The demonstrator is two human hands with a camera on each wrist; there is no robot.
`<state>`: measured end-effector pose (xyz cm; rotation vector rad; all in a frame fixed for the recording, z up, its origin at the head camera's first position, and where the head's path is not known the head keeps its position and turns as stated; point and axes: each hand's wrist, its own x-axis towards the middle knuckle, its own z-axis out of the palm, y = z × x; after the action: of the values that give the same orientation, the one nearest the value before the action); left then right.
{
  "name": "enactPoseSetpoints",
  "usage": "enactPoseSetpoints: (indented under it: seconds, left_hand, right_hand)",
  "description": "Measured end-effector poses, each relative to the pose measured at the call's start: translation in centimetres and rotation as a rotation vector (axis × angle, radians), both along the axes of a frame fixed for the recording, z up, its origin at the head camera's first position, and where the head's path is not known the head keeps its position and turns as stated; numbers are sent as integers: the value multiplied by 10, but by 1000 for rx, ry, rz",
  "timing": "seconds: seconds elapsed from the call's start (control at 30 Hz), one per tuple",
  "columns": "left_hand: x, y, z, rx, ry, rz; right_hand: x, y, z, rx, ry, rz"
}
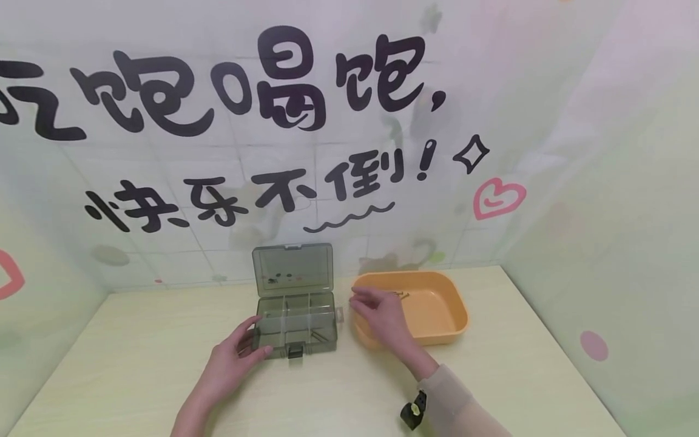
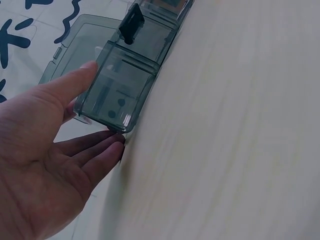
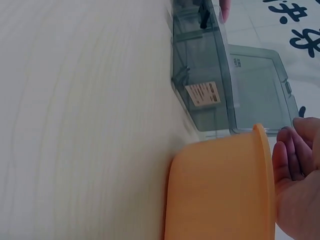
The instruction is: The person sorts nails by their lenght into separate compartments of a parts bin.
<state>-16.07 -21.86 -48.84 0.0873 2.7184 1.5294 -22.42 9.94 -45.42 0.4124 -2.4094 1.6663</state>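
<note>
A smoky grey, see-through compartment box (image 1: 322,348) stands with its lid (image 1: 295,270) raised at the back. My left hand (image 1: 229,364) holds its left end, the thumb on the front edge and the other fingers at the side. A few thin screw-like pieces (image 1: 321,336) lie in its front right part. My right hand (image 1: 388,318) is over the left end of an orange tray (image 1: 437,338), thumb and index fingertips close together. In the right wrist view, the right hand (image 3: 300,175) shows nothing clear between its fingertips. Several small screws (image 1: 405,295) lie in the tray.
The pale wooden table (image 1: 136,364) bears the box and the tray side by side, with a narrow gap between. Behind them rises a printed wall sheet (image 1: 175,261) with large black characters. A black strap device (image 1: 414,409) sits on the right wrist.
</note>
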Motion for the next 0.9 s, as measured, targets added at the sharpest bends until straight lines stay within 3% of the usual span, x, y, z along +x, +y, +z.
enactPoseSetpoints:
  seconds: [0.17,0.33,0.63,0.9]
  left_hand:
    - [-2,-2,2,-10,-3,-3]
    - [-2,-2,1,-7,-13,-2]
    - [1,-2,2,-2,-19,4]
    - [-1,0,0,12,4,-4]
  right_hand:
    - [-9,10,3,-29,-43,16]
    - [-19,24,2,27,-98,38]
    - [-37,53,-4,65,-151,-14]
    - [-43,65,-9,121,-167,-31]
